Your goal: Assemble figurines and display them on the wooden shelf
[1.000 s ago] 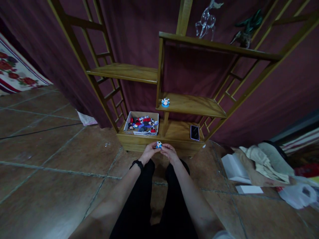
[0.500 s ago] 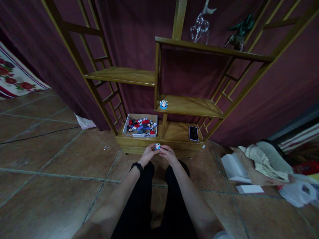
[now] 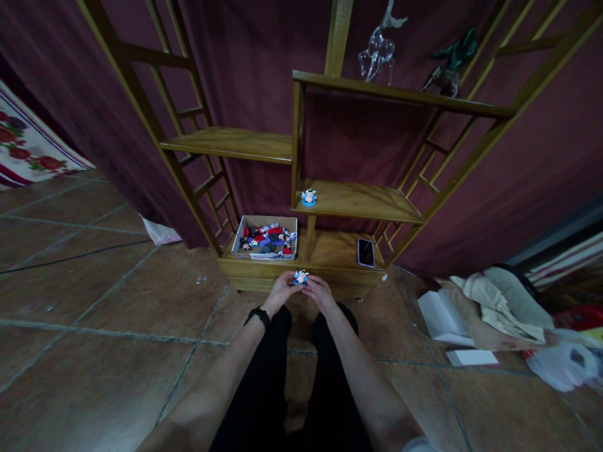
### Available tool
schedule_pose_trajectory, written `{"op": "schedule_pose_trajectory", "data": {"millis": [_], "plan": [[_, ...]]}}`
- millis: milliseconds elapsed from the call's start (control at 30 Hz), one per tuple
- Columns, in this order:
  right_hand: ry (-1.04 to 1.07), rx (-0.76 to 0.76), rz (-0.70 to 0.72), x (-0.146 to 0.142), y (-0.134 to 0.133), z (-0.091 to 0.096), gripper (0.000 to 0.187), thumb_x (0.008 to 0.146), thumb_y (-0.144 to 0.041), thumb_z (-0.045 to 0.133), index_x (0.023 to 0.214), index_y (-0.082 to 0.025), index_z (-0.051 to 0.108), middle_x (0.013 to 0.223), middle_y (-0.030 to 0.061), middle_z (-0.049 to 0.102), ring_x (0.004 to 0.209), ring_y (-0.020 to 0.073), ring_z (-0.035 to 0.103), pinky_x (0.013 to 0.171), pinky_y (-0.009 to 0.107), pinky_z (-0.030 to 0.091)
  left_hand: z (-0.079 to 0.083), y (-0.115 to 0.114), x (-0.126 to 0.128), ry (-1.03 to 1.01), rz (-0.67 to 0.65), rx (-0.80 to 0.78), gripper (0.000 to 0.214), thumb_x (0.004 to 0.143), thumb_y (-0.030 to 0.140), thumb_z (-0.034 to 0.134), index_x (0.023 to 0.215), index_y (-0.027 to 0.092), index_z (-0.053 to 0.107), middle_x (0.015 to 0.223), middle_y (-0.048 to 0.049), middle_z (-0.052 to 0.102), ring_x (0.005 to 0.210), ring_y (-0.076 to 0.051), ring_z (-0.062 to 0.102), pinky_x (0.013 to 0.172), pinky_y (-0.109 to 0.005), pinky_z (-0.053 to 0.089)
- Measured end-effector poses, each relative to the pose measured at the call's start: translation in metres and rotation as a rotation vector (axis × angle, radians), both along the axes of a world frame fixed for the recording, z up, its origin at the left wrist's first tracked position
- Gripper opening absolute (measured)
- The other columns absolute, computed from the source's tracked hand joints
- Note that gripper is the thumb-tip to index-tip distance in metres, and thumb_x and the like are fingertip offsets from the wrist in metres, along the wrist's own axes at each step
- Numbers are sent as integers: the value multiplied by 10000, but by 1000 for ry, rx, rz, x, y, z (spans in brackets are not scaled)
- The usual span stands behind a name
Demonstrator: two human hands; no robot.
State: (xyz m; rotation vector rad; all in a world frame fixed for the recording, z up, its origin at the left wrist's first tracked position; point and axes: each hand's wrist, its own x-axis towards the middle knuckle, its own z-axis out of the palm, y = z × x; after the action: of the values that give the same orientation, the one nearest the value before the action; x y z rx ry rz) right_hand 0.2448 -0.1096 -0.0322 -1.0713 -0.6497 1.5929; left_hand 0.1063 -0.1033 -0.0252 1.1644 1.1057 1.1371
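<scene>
Between my two hands, just in front of the low base of a wooden shelf unit, is a small white-and-blue figurine (image 3: 300, 277). My left hand (image 3: 281, 292) grips it from the left, and my right hand (image 3: 320, 292) pinches it from the right. A similar figurine (image 3: 309, 198) on a round blue base stands at the left end of the middle shelf (image 3: 362, 199). Behind my left hand, an open cardboard box (image 3: 241, 252) on the bottom shelf holds several jumbled small figures in red, blue, black and white.
A phone (image 3: 366, 252) lies on the bottom shelf at right. Above stand a clear glass deer (image 3: 378, 50) and a dark green figure (image 3: 450, 66). White boxes (image 3: 443, 319), cloth (image 3: 502, 307) and a plastic bag (image 3: 563, 364) lie on the floor at right. A cable (image 3: 75, 256) crosses the left floor.
The figurine in my hands has turned and shows more of its front, a little further right. My hands have otherwise barely moved.
</scene>
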Motion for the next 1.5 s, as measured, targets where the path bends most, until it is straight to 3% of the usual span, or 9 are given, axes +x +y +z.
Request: {"op": "schedule_pose_trajectory", "data": {"millis": [333, 500, 767, 933, 1233, 1500], "plan": [[6, -8, 4, -1, 1, -4, 292, 584, -336, 734, 798, -171, 623, 768, 36, 680, 689, 155, 637, 742, 346, 514, 0, -1, 1, -2, -12, -9, 392, 522, 216, 749, 841, 164, 528, 832, -17, 624, 743, -145, 585, 689, -277, 447], [35, 18, 63, 0, -2, 1, 331, 546, -313, 754, 818, -177, 624, 869, 39, 682, 786, 176, 637, 803, 368, 490, -1, 0, 2, 64, 8, 23, 385, 533, 232, 732, 837, 159, 508, 806, -1, 602, 693, -118, 566, 645, -248, 444], [7, -27, 139, 0, -4, 7, 363, 560, -319, 742, 880, -213, 607, 844, 14, 680, 790, 174, 637, 800, 367, 482, -6, -1, 3, 234, 36, 128, 330, 583, 214, 679, 810, 171, 443, 711, 51, 530, 637, -93, 518, 613, -221, 412], [-33, -42, 163, 0, -3, 5, 366, 556, -312, 730, 889, -220, 610, 856, 7, 676, 789, 171, 630, 780, 354, 478, 1, -9, 5, 485, 33, 234, 258, 653, 188, 615, 834, 183, 430, 734, 49, 506, 663, -102, 511, 649, -237, 407], [-15, 19, 114, 0, -8, 9, 238, 566, -254, 686, 795, -229, 626, 845, -27, 657, 767, 128, 593, 703, 254, 446, 29, -38, 14, 1091, -105, 380, 286, 809, 168, 443, 1085, 208, 377, 1068, -73, 485, 878, -181, 572, 691, -276, 426], [60, 8, 105, 2, -4, 5, 208, 559, -150, 623, 754, -223, 630, 766, -43, 650, 748, 120, 584, 710, 247, 441, 31, -46, 12, 1427, -179, 595, 300, 866, 173, 320, 1160, 166, 380, 1044, -113, 520, 921, -206, 541, 746, -312, 418]]}}
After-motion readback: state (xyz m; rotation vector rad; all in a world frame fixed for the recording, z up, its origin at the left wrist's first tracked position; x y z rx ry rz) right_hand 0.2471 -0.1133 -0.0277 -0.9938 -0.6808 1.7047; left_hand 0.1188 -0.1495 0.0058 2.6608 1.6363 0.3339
